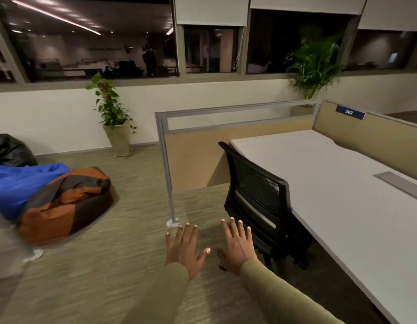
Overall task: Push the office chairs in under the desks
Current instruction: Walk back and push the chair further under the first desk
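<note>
Right hand [238, 247] spread empty, office chair [259, 199] just beyond

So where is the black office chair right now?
In the head view the black chair sits right of centre, tucked against the near edge of the white desk, just beyond the right hand.

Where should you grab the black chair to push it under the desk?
Grab the top edge of the black mesh chair backrest, coming from behind, on the side away from the desk. Its back faces outward, offering a firm rim for both open hands.
</note>
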Tool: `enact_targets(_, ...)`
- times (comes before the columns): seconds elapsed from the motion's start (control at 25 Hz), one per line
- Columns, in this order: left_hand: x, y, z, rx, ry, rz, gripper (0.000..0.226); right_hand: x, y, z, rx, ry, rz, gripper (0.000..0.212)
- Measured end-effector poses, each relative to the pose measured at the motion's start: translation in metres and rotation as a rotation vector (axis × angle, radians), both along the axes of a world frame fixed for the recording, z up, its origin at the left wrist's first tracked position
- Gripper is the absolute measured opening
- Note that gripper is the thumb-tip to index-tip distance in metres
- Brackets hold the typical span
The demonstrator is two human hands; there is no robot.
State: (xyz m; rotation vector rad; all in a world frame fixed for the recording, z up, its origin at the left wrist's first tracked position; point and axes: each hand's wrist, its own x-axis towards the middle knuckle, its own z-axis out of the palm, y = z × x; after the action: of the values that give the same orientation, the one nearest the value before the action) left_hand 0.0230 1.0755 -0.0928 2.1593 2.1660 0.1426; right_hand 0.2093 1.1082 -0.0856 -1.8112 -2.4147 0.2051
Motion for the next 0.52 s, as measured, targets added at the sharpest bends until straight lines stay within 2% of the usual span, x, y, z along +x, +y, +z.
enact_targets(0.2, -0.047, 0.125, 0.024, -0.030, 0.021, -0.047, 0.083, -0.028, 0.115, 0.035, 0.101, -0.002, -0.070, 0.089)
enact_targets(0.36, -0.051, 0.207, 0.026, -0.015, -0.003, -0.117, 0.084, -0.012, 0.193, 0.050, 0.200, 0.006, -0.155, 0.086)
enact_targets(0.52, -0.033, 0.289, 0.025, -0.010, -0.012, -0.205, 0.084, 0.021, 0.263, 0.051, 0.217, -0.051, -0.264, 0.086)
